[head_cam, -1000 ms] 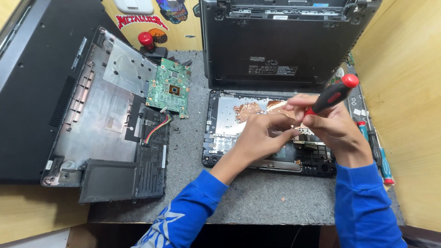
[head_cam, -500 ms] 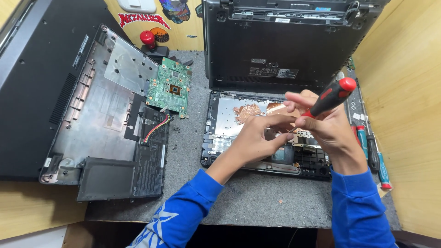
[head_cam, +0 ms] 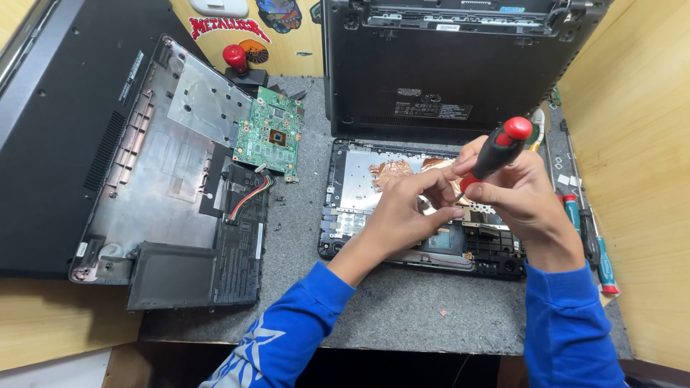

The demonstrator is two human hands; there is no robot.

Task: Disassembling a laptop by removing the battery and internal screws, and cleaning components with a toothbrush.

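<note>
From the head camera, looking down: the right hand (head_cam: 528, 197) is wrapped around a red-and-black screwdriver (head_cam: 497, 151), fingers closed on the grip, shaft slanting down and to the left so the tip drops into the middle of the opened laptop base (head_cam: 345, 215), which lies flat on the grey work mat (head_cam: 402, 309) right in front of the person; the left hand (head_cam: 406, 212) sits just beside it, fingers curled in toward the tip, thumb and forefinger pinched close, apparently steadying the point or a small screw, though the knuckles hide whether anything is actually between them; both hands hover over the copper heat pipe (head_cam: 392, 171), which shows at their far-left side; behind the base, a dark lid panel (head_cam: 431, 72) stands tilted up against the far wall, out of the way of the hands; over on the left, a second laptop shell (head_cam: 144, 172) lies open with its inner face up, a green circuit board (head_cam: 272, 133) propped on its right edge and a flat black battery (head_cam: 237, 251) at its near side, all well apart from the working area; along the right edge, spare screwdrivers (head_cam: 593, 241) lie in a row beside the wooden side wall (head_cam: 632, 144), handy to the right hand.
</note>
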